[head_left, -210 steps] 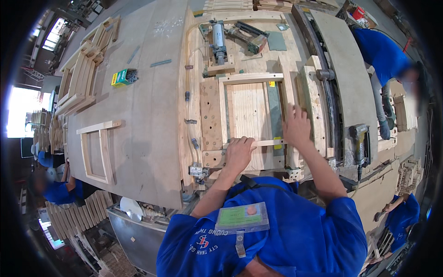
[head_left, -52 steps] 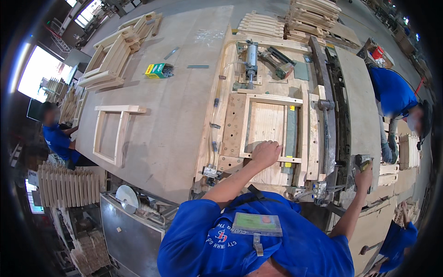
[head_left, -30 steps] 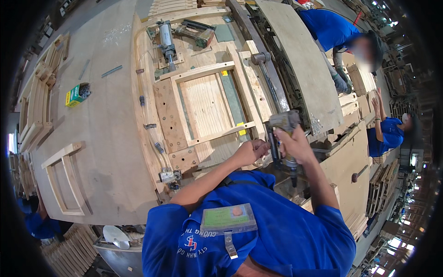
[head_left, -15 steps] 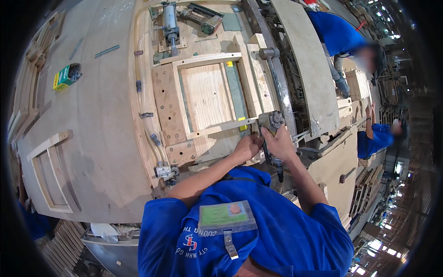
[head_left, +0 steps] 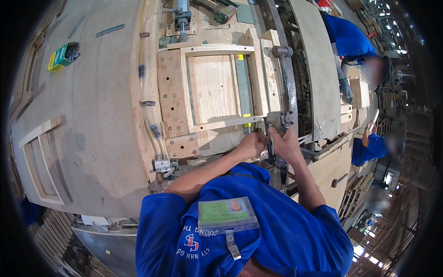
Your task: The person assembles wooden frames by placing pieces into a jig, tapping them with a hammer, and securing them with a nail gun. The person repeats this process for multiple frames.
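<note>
My right hand (head_left: 286,146) is wrapped round the handle of a pneumatic nail gun (head_left: 281,120). The gun's head rests by the near right corner of a pale wooden frame (head_left: 217,124). Beside the gun's dark lower part, my left hand (head_left: 252,147) has its fingers curled together; whether they grip the gun or some small piece is hidden. The frame lies in a wooden jig, against a drilled block (head_left: 173,92) on its left. A green strip with yellow patches (head_left: 242,87) runs inside its right side.
An air cylinder (head_left: 182,21) points at the frame's far side. Air hoses (head_left: 147,111) run along the left to a valve (head_left: 166,165). A metal bar (head_left: 287,78) borders the right. Another frame (head_left: 41,161) and a fastener box (head_left: 62,57) lie left. Two co-workers are at right.
The view has shifted, so the bench appears slightly higher and further right. Both hands stay at the frame's near right corner, the right still on the nail gun.
</note>
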Demonstrator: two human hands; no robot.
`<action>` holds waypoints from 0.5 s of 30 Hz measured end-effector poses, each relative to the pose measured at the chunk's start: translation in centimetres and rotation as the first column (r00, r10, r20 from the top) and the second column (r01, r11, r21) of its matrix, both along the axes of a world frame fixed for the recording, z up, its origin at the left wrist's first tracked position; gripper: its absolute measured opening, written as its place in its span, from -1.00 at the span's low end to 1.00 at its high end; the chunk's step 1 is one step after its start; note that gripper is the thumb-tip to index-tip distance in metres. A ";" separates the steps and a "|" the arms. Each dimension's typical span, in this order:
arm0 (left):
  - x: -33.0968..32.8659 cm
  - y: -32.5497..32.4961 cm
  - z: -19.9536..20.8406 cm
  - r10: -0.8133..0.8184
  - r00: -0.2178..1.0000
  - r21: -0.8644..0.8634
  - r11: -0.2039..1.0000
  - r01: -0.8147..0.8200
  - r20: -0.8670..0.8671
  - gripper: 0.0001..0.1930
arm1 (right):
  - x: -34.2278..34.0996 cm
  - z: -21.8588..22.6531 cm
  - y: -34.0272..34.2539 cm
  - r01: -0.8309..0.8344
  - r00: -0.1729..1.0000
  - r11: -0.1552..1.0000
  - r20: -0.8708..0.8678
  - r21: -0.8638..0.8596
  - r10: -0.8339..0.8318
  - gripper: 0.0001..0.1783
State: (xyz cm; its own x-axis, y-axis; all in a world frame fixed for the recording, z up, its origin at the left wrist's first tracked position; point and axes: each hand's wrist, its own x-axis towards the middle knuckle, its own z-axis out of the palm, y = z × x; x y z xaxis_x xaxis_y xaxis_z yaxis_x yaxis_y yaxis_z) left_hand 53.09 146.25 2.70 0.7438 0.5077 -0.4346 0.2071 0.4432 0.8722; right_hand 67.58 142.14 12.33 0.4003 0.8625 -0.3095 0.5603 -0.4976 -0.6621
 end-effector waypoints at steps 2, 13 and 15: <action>0.3 1.0 1.4 0.011 0.998 0.058 0.998 -0.007 -0.067 -0.59 | 0.1 0.9 1.4 0.047 0.994 0.999 -0.103 -0.014 -0.048 -0.67; 5.9 12.9 1.6 0.550 0.834 0.378 0.782 -0.496 -0.042 -0.62 | 2.1 1.4 20.1 0.096 0.957 0.988 -0.286 0.122 -0.057 -0.68; 6.6 15.0 1.0 0.566 0.822 0.379 0.775 -0.506 -0.058 -0.65 | 2.2 1.1 22.5 0.084 0.959 0.987 -0.282 0.137 -0.042 -0.66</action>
State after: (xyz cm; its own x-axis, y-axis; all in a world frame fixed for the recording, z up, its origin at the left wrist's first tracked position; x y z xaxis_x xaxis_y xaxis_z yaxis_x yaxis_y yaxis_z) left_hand 59.66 161.27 3.65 0.2419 0.9370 -0.2520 0.1723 0.2142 0.9615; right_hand 69.77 164.62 13.44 0.3716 0.8825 -0.2882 0.3150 -0.4119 -0.8551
